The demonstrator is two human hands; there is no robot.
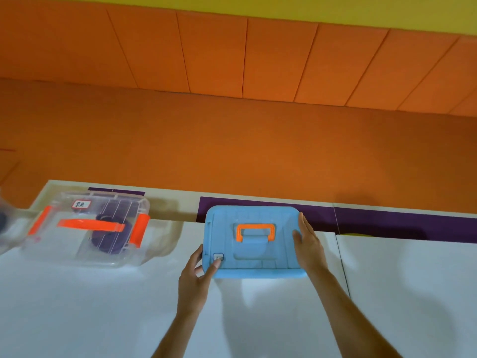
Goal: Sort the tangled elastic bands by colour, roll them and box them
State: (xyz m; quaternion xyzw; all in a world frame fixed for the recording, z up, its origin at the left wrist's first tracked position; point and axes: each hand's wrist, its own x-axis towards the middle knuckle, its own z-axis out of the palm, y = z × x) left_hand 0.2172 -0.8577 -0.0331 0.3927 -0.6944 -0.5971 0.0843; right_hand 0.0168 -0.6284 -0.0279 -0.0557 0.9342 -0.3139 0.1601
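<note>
Elastic bands (107,235) (a purple roll) lie inside the clear box (85,254) on the bench (77,306), far left. The left hand (195,279) has its fingers clamped on the near corner of the blue box (258,264); the right hand (308,244) lays straight fingers along its right edge.

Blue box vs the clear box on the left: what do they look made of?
Blue box: opaque plastic, matte, probably moulded, judging by the recess under its orange handle. Clear box: transparent glossy plastic; a dark purple mass shows through the lid. Its orange clips look like plastic too.
</note>
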